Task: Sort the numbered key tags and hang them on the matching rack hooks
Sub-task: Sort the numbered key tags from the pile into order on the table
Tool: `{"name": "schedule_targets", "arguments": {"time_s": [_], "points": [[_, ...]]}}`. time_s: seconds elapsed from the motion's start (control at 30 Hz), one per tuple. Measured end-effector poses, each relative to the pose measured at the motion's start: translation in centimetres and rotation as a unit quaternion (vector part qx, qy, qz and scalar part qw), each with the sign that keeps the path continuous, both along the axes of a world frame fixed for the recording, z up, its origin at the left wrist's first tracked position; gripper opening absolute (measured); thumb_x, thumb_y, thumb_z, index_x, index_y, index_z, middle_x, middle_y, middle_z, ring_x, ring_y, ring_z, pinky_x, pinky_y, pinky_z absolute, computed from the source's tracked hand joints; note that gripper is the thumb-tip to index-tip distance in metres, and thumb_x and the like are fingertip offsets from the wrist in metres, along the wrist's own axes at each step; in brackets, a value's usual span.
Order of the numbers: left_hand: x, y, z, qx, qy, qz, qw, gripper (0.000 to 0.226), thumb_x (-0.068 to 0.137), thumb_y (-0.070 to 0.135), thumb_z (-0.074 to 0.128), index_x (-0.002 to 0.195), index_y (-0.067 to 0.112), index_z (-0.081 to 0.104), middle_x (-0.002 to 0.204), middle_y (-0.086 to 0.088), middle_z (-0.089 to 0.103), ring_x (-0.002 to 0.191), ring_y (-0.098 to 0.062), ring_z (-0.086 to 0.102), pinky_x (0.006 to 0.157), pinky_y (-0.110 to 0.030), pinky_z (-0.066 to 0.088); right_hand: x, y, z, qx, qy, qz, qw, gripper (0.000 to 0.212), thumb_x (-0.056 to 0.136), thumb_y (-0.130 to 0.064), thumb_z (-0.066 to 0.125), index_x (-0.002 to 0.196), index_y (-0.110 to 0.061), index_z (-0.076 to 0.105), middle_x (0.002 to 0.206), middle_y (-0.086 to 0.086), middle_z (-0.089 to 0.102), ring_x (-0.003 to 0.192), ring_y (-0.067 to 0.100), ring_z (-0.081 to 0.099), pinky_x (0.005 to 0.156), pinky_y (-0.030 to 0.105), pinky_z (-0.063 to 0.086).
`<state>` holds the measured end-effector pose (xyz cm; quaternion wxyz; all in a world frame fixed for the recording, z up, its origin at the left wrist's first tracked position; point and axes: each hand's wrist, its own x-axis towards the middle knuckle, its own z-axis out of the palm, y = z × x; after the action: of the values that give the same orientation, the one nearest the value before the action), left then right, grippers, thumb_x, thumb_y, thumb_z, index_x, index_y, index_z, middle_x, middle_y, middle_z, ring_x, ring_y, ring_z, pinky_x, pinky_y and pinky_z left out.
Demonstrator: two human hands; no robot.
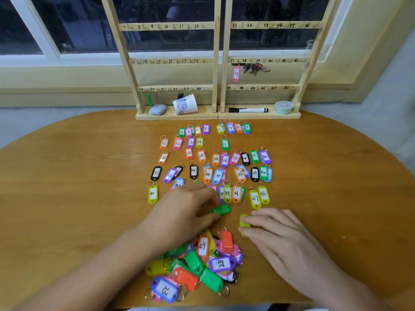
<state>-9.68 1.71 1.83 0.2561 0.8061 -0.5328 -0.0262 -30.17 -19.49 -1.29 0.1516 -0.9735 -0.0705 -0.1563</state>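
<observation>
On the oval wooden table (67, 198): left hand (184, 212) pinches a green tag (222, 209), no label showing. Right hand (285, 239) pinches a yellow tag (244, 223), mostly covered by its fingers. Unsorted pile (193, 262) nearest, numbered rows (224, 160) beyond. Rack (216, 63) at far edge holds pink tag 37 (236, 74). Dark window (78, 23) behind.

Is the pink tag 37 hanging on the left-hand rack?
No, the pink tag 37 hangs from the right-hand rack, under its 37 mark.

Bare left hand (186, 212); bare right hand (280, 239)
</observation>
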Motion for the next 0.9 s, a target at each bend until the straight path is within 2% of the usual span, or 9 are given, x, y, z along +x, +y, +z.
{"name": "schedule_targets", "arguments": {"time_s": [0.13,0.3,0.47,0.57,0.63,0.7,0.8,0.83,0.9], "points": [[-0.7,-0.7,-0.1,0.012,-0.078,0.003,0.997,0.022,0.093,0.046,0.075,0.109,0.034,0.066,0.101,0.013,0.066,0.091,-0.014,0.065,0.069,-0.033,0.054,-0.6,-0.3,0.1,0.0,-0.008,-0.001,1.0,0.026,0.099,-0.019,0.076,0.125,-0.024,0.076,0.126,-0.014,0.067,0.114,0.012,0.06,0.09,0.035,0.048],[-0.9,-1.5,0.0,0.043,-0.165,0.008,0.985,0.021,0.083,0.034,0.081,0.094,0.027,0.064,0.076,0.006,0.067,0.071,-0.026,0.065,0.057,-0.029,0.039,-0.2,-1.0,0.8,-0.017,0.009,0.022,1.0,0.02,0.103,-0.027,0.072,0.123,-0.024,0.073,0.114,-0.009,0.059,0.103,0.012,0.055,0.084,0.032,0.046],[-0.9,-1.5,-0.1,0.049,-0.21,-0.014,0.976,0.016,0.08,0.028,0.077,0.091,0.026,0.066,0.061,0.003,0.062,0.057,-0.027,0.061,0.05,-0.028,0.039,0.5,-2.1,1.5,-0.042,0.044,0.048,0.997,0.02,0.106,-0.035,0.067,0.124,-0.031,0.071,0.131,-0.01,0.057,0.12,0.011,0.054,0.096,0.028,0.046],[-0.2,-1.0,0.1,0.034,-0.101,0.033,0.994,0.018,0.087,0.034,0.063,0.103,0.031,0.069,0.076,0.006,0.074,0.069,-0.019,0.071,0.057,-0.032,0.056,0.8,-2.5,2.0,-0.051,0.059,0.064,0.995,0.02,0.106,-0.031,0.066,0.126,-0.031,0.071,0.129,-0.014,0.06,0.121,0.007,0.055,0.097,0.024,0.045],[0.2,-0.5,0.4,0.016,-0.007,0.062,0.998,0.021,0.09,0.025,0.07,0.109,0.031,0.072,0.085,0.014,0.078,0.075,-0.006,0.073,0.068,-0.032,0.061,1.0,-2.4,2.2,-0.076,0.051,0.071,0.993,0.015,0.107,-0.029,0.066,0.121,-0.028,0.072,0.117,-0.014,0.061,0.109,0.008,0.057,0.09,0.023,0.044],[0.5,-0.2,0.8,-0.014,0.094,0.094,0.991,0.027,0.088,0.013,0.08,0.107,0.03,0.072,0.085,0.018,0.078,0.077,-0.003,0.074,0.074,-0.027,0.061,1.2,-2.1,2.4,-0.1,0.036,0.079,0.991,0.011,0.108,-0.029,0.064,0.115,-0.025,0.072,0.107,-0.011,0.06,0.097,0.011,0.057,0.084,0.024,0.044],[1.1,-0.1,1.4,-0.067,0.272,0.146,0.949,0.031,0.088,0.003,0.078,0.103,0.029,0.072,0.086,0.006,0.08,0.076,-0.011,0.076,0.081,-0.036,0.064,1.5,-1.8,2.3,-0.12,0.016,0.083,0.989,0.015,0.11,-0.029,0.059,0.114,-0.02,0.071,0.102,-0.006,0.059,0.09,0.013,0.057,0.082,0.029,0.049],[1.4,-0.1,1.5,-0.085,0.302,0.158,0.936,0.032,0.089,0.001,0.077,0.105,0.027,0.073,0.087,0.003,0.08,0.077,-0.015,0.076,0.081,-0.038,0.064,1.6,-1.8,2.2,-0.123,0.01,0.08,0.989,0.017,0.111,-0.029,0.057,0.117,-0.019,0.07,0.102,-0.005,0.06,0.09,0.014,0.058,0.082,0.03,0.051],[2.0,-0.4,1.9,-0.11,0.339,0.16,0.921,0.034,0.09,-0.002,0.077,0.11,0.025,0.072,0.089,-0.003,0.08,0.08,-0.025,0.078,0.075,-0.032,0.062,2.0,-1.7,2.2,-0.118,0.003,0.072,0.99,0.02,0.111,-0.029,0.057,0.12,-0.018,0.07,0.101,-0.005,0.062,0.09,0.014,0.06,0.084,0.031,0.052]]}}
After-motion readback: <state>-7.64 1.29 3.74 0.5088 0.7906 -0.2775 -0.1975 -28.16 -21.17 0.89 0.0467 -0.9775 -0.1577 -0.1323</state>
